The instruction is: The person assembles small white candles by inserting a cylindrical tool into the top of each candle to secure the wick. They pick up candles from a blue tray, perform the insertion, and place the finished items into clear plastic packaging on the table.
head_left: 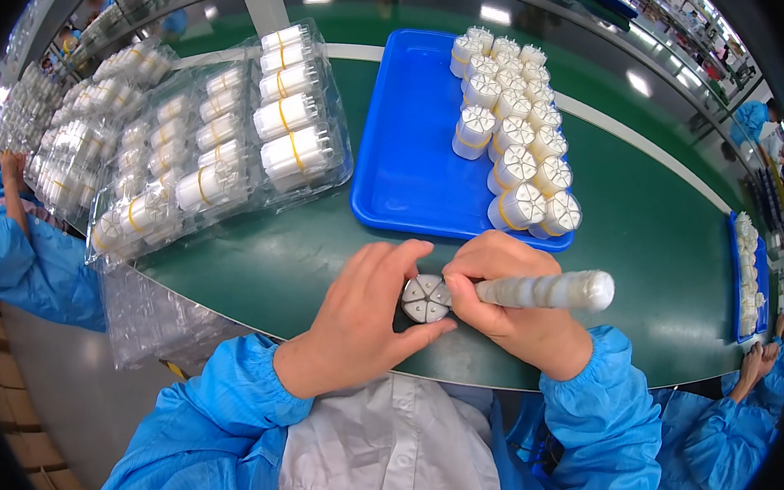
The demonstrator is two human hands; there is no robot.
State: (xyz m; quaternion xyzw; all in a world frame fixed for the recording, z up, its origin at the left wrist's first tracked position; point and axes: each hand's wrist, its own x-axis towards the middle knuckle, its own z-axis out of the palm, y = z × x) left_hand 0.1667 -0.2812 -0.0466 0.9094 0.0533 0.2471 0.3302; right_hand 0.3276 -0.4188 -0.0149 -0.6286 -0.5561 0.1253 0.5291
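My left hand [354,311] curls its thumb and fingers around a round white piece [426,299], whose top is split into wedge-shaped segments with small dots. It stands at the near side of the green table, its top turned up. My right hand [519,324] grips a thick white pen-like tool [550,290] that looks wrapped in tape. The rounded back end of the tool points right; its tip is hidden by my fingers, close to the right edge of the round piece.
Beyond my hands lies a blue tray [370,174] with several upright white round bundles [516,167]. At left, transparent plastic trays [272,194] hold white bundles tied with yellow bands. Another blue tray [740,291] stands far right. People in blue sleeves [36,268] work on both sides.
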